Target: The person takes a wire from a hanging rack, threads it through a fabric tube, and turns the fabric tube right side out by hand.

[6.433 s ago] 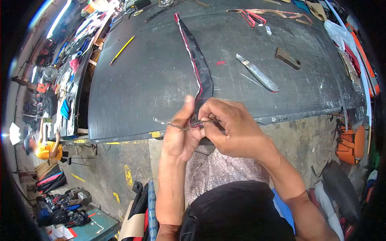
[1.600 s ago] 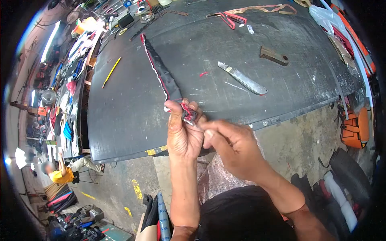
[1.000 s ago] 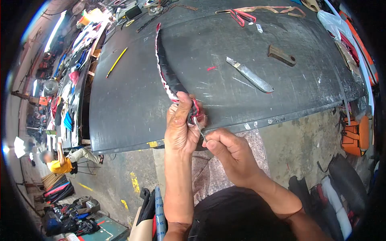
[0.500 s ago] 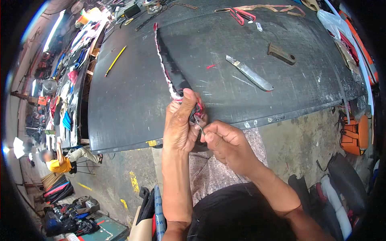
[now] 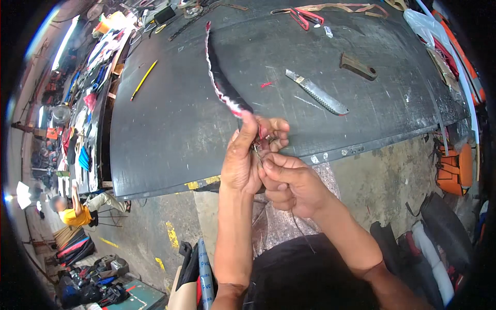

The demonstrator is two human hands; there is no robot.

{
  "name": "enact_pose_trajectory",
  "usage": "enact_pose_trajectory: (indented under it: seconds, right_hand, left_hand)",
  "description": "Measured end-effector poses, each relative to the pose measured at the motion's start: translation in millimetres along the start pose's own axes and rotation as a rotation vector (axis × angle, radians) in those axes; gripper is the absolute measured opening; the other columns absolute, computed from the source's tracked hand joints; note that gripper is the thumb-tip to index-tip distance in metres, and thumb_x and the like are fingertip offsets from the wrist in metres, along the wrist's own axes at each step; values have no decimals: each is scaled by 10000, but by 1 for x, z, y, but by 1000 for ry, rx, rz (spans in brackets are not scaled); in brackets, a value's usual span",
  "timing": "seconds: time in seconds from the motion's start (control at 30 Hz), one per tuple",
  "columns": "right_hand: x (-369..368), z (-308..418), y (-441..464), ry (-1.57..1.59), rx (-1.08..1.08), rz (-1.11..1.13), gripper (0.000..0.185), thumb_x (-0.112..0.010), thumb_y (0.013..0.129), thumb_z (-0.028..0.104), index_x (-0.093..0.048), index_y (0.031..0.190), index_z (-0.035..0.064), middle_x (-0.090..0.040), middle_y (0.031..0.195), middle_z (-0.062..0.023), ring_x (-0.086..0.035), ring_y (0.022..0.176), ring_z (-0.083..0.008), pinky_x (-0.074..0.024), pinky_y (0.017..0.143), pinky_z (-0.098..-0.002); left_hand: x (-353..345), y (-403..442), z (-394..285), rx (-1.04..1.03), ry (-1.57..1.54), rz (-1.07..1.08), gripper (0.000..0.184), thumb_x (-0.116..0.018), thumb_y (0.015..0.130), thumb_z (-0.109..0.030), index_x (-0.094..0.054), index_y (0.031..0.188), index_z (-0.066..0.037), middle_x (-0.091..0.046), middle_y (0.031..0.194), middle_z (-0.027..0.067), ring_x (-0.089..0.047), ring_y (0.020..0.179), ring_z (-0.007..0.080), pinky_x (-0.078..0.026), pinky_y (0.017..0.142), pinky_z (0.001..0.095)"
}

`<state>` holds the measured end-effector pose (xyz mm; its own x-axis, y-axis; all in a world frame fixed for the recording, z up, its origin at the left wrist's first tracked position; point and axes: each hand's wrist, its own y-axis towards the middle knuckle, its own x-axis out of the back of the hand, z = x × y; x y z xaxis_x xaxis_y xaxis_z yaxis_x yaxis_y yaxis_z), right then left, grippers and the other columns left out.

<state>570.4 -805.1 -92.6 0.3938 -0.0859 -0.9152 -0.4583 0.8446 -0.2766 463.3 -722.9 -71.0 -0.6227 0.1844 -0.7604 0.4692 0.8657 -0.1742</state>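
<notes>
A long, curved black fabric strip (image 5: 225, 77) with a white and red edge rises from my left hand (image 5: 242, 163) over the dark table. That hand's thumb presses on the strip's lower end, where some red material shows, and its other fingers curl behind. Close below, my right hand (image 5: 297, 185) is closed in a pinch on a thin metallic piece (image 5: 257, 151), possibly a needle, at the strip's end. Whether its tip is in the fabric I cannot tell. A thin dark thread (image 5: 303, 232) hangs beneath my right hand towards my lap.
On the dark tabletop (image 5: 165, 129) lie a cutter knife (image 5: 321, 95), a yellow pencil (image 5: 143, 80), a worn flat block (image 5: 357, 67) with a hole and red-handled scissors (image 5: 301, 19). An orange bag (image 5: 454, 170) stands at right. A person in yellow (image 5: 76, 217) sits far left.
Both hands have shifted slightly, the left one to the right, with the strip now more bent. The left fingers have spread out to the right. A dark thread now shows below my right hand.
</notes>
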Motion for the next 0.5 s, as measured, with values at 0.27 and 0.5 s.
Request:
enact_pose_trajectory:
  seconds: [0.27,0.5]
  right_hand:
    - [5,2,-1,32,-20,-7,156,-531,1077,242,-578,996,118,-394,670,63,-297,468,-26,-196,397,-214]
    - [3,2,-4,-1,-7,-55,163,-545,1074,255,-580,977,129,-386,666,78,-284,471,-16,-195,402,-209]
  left_hand:
    - [31,9,5,35,6,211,496,-497,1051,-524,-523,820,-87,-599,839,83,-596,908,240,-497,949,431]
    - [28,-14,18,121,260,82,509,-594,1013,-505,-648,1022,1,-675,985,126,-621,975,248,-495,910,403]
